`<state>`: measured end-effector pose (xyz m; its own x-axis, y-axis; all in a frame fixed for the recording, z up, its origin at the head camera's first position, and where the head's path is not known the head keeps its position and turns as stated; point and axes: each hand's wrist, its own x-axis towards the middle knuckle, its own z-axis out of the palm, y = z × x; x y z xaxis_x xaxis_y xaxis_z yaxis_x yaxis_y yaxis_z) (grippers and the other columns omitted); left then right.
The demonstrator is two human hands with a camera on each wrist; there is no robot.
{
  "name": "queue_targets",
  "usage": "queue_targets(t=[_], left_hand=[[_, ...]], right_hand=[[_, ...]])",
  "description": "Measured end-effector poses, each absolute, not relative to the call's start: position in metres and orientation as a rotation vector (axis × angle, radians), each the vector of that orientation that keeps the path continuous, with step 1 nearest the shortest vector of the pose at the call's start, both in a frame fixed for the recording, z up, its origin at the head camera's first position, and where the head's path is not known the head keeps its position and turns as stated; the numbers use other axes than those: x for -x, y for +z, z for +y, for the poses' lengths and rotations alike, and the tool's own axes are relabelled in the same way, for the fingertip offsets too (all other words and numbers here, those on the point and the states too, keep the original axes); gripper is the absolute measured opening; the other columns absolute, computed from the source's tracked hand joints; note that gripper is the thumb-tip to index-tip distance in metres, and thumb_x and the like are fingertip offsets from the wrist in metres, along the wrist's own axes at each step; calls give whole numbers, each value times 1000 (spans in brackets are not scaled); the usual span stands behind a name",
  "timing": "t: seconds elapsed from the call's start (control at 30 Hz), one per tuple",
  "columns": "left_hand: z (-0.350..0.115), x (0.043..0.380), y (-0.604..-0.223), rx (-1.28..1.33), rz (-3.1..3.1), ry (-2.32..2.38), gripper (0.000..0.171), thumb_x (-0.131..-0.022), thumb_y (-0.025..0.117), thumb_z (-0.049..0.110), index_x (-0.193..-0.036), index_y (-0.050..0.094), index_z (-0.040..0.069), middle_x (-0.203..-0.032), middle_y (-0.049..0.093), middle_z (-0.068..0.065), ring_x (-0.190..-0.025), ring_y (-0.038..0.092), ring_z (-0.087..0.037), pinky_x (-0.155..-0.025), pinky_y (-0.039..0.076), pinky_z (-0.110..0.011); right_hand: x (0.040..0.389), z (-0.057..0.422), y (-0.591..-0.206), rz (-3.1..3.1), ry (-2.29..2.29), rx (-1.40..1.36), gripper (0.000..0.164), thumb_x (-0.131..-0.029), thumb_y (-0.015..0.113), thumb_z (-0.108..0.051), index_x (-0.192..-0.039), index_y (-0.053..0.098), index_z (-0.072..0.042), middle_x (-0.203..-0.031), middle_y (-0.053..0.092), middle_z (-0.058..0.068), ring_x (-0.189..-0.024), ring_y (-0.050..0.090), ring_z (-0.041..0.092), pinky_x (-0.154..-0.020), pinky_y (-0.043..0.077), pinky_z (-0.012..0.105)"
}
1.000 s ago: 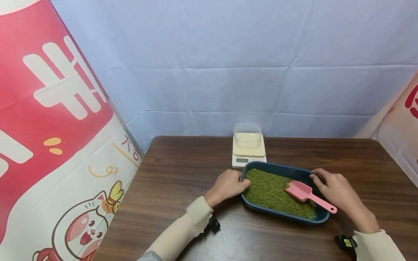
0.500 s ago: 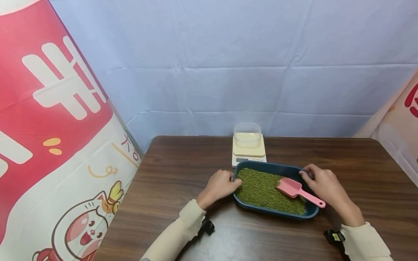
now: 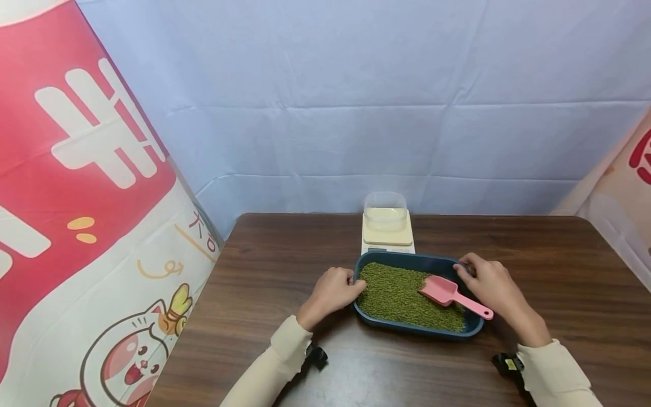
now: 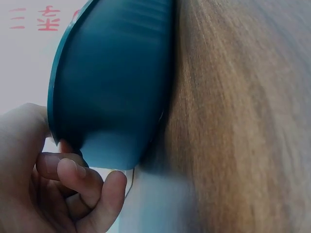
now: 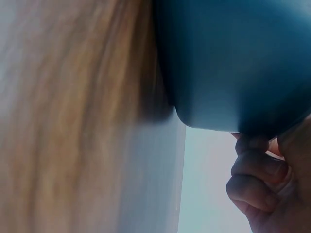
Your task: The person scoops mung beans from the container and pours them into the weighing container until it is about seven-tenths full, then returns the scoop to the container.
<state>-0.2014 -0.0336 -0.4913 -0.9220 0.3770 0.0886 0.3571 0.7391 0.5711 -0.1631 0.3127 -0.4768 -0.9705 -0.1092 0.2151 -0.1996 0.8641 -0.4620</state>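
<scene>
A dark blue tray (image 3: 407, 327) of small green beans (image 3: 402, 294) is on the table, held at both ends. My left hand (image 3: 333, 291) pinches its left rim, thumb over the edge and fingers curled underneath, as the left wrist view shows with the hand (image 4: 73, 179) below the tray wall (image 4: 112, 82). At the far right corner my right hand (image 3: 490, 285) grips the rim; in the right wrist view its curled fingers (image 5: 257, 170) sit under the lip. A pink scoop (image 3: 442, 290) lies on the beans, its handle sticking out over the right front rim.
Behind the tray stands a white kitchen scale (image 3: 389, 234) with a clear plastic container (image 3: 385, 206) on it. The tray's back rim overlaps the scale's front in the head view. The wooden table (image 3: 285, 249) ends at a pale cloth backdrop (image 3: 315, 113).
Both hands have moved the tray leftward across the table, the scoop and beans travelling with it. Its grip at each end stays the same. The scale and container have not moved.
</scene>
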Motion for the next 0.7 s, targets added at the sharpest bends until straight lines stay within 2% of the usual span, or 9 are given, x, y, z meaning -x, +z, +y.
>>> queue_targets(t=[0.13, 0.2, 0.7], left_hand=[[-37, 201, -491, -590, 2901, 945, 37, -85, 52, 36, -55, 40, 19, -43, 36, 7, -36, 44, -11, -40, 30, -22], [-39, 201, -491, -586, 2903, 953, 37, -85, 53, 36, -55, 40, 18, -43, 38, 6, -36, 46, -11, -40, 31, -22], [-60, 202, -494, -490, 2844, 1065, 36, -87, 53, 36, -58, 42, 18, -44, 45, 5, -35, 52, -9, -40, 44, -25]], right_hand=[[166, 309, -478, -2857, 738, -234, 28, -97, 58, -20, -112, 60, 3, -59, 47, 1, -46, 39, 14, -42, 32, 27], [168, 307, -479, -2864, 742, -234, 29, -98, 57, -21, -113, 59, 4, -58, 46, 1, -45, 39, 14, -40, 32, 27], [181, 289, -483, -2860, 756, -255, 27, -97, 57, -20, -111, 61, 3, -57, 49, 1, -45, 42, 14, -40, 35, 28]])
